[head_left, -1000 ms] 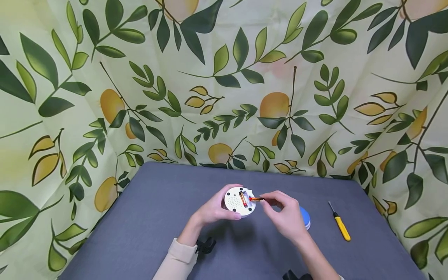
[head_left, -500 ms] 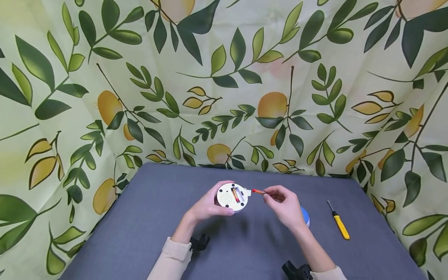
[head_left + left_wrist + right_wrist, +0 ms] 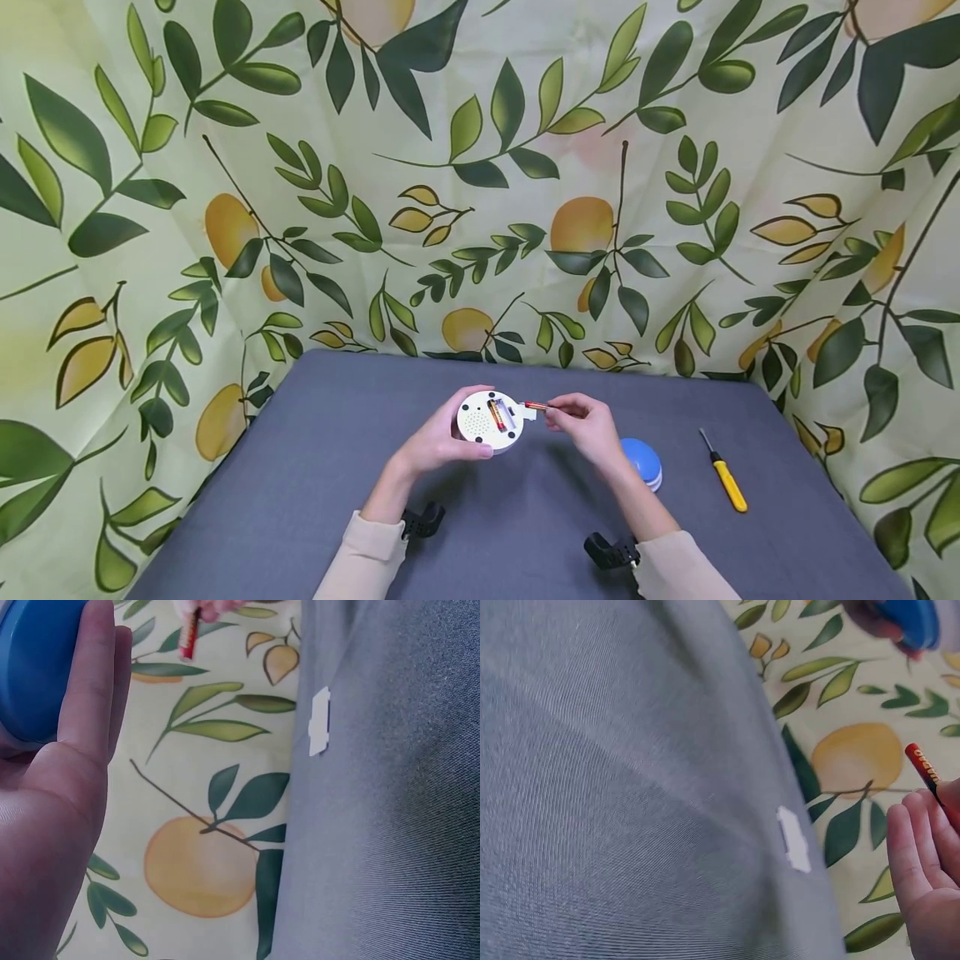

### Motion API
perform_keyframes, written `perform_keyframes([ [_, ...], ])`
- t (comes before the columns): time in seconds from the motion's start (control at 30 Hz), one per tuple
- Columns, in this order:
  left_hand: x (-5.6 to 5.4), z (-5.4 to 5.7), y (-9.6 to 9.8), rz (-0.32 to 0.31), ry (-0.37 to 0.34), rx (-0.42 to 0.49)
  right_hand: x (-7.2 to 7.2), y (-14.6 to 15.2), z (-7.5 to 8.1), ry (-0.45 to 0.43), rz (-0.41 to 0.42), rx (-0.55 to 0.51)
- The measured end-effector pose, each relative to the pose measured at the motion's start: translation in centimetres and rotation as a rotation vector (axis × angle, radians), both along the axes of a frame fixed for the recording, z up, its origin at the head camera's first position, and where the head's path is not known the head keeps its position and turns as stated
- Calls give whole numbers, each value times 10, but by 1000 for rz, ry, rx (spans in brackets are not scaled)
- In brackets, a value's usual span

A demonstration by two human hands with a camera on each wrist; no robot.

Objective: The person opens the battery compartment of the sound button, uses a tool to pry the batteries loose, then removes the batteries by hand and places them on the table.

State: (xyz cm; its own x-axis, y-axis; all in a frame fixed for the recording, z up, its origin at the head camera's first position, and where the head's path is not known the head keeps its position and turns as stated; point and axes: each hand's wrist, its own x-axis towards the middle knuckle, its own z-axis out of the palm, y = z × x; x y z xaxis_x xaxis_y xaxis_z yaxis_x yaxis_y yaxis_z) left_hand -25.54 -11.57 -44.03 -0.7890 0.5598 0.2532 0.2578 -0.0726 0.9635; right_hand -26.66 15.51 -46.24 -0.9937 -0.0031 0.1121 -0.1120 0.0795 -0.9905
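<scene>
My left hand grips a round white device with a blue face. Its white underside, with small dark feet and a dotted patch of holes, is toward the head camera. One red-and-gold battery lies in the battery compartment, beside a vacant slot. Just right of the device, my right hand pinches another battery by one end, apart from the compartment in the wrist views. A small white battery cover lies on the table beyond, partly hidden behind the device and battery in the head view.
A second round blue-and-white object sits on the grey table beside my right forearm. Farther right lies a screwdriver with a yellow handle. Leaf-patterned cloth hangs behind the table and along its sides.
The right hand has drawn the battery out of the compartment to the right, then shifted back left. The left hand has carried the device slightly left and away from me.
</scene>
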Motion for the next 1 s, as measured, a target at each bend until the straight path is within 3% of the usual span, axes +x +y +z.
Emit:
perform_keyframes([
  [0.3, -1, 0, 0, 1, -2, 0, -20, -7, -24, -56, -2, 50],
  [0.6, -1, -2, 0, -11, 11, -12, -28, -13, -38, -116, 11, 143],
  [0.77, -1, -2, 0, -13, 9, -17, -30, -13, -42, -106, 12, 249],
  [1.0, -1, -2, 0, -21, 20, -12, -32, -12, -44, -36, 7, 494],
])
